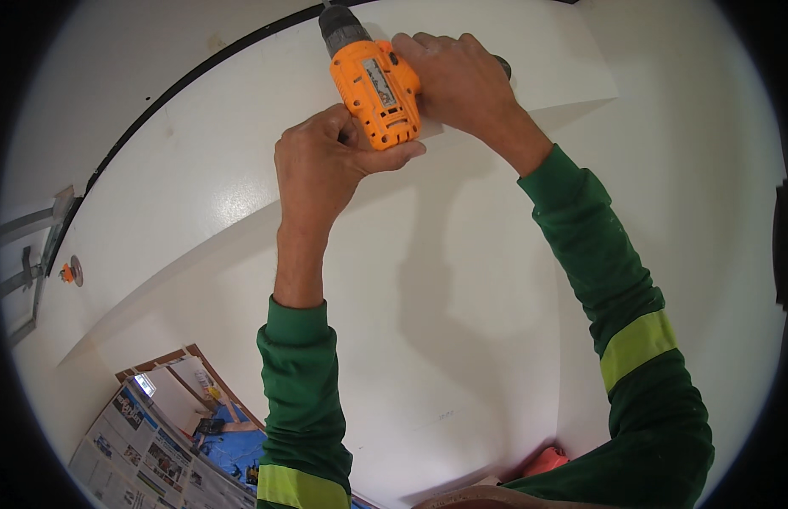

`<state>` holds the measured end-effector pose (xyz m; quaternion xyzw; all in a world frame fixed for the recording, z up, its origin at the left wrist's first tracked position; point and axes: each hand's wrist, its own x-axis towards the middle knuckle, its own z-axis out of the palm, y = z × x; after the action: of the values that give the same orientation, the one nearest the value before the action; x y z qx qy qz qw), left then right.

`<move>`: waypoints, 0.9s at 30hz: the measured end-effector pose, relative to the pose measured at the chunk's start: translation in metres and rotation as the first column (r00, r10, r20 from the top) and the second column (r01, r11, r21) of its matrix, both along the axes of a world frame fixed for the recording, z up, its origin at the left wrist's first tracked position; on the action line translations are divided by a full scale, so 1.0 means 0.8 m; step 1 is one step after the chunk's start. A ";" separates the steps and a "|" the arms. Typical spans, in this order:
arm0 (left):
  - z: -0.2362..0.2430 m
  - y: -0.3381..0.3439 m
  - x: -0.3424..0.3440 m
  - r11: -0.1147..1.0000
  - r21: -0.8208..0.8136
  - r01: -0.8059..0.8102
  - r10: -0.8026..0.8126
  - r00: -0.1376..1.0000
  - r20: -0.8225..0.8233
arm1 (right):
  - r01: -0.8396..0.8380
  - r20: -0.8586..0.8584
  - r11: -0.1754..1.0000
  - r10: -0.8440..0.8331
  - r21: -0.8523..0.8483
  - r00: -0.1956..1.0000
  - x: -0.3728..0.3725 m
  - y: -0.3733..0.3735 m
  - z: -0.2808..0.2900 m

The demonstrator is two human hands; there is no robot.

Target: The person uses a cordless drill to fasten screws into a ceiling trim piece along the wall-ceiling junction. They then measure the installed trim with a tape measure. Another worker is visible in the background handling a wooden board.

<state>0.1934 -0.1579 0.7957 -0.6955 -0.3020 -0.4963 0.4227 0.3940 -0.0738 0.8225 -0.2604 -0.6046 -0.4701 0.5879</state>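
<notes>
An orange cordless drill (373, 85) with a dark chuck is raised high, its tip pointing up at a dark strip (224, 47) along the edge of a white raised surface (216, 161). My right hand (458, 81) is closed round the drill's handle on its right side, with fingertips partly hidden behind the body. My left hand (326, 161) grips the drill's rear end from below and left, its thumb stretched along the underside. Both forearms are in green sleeves with yellow bands.
A metal frame (33, 233) stands at the far left, near a small orange-and-grey fitting (72, 270). Lower left, a wood-framed opening (195, 360) shows blue sheeting (241, 445) and assorted items, beside newspaper covering (139, 450). A red object (542, 462) lies low at the right.
</notes>
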 end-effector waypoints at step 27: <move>0.001 -0.002 0.005 0.995 -0.016 -0.102 0.103 0.995 0.010 | 0.009 0.019 0.999 -0.010 0.031 1.000 0.004 0.005 0.005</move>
<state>0.1972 -0.1593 0.7967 -0.6796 -0.3435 -0.4754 0.4406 0.3970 -0.0696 0.8268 -0.2496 -0.6017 -0.4848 0.5836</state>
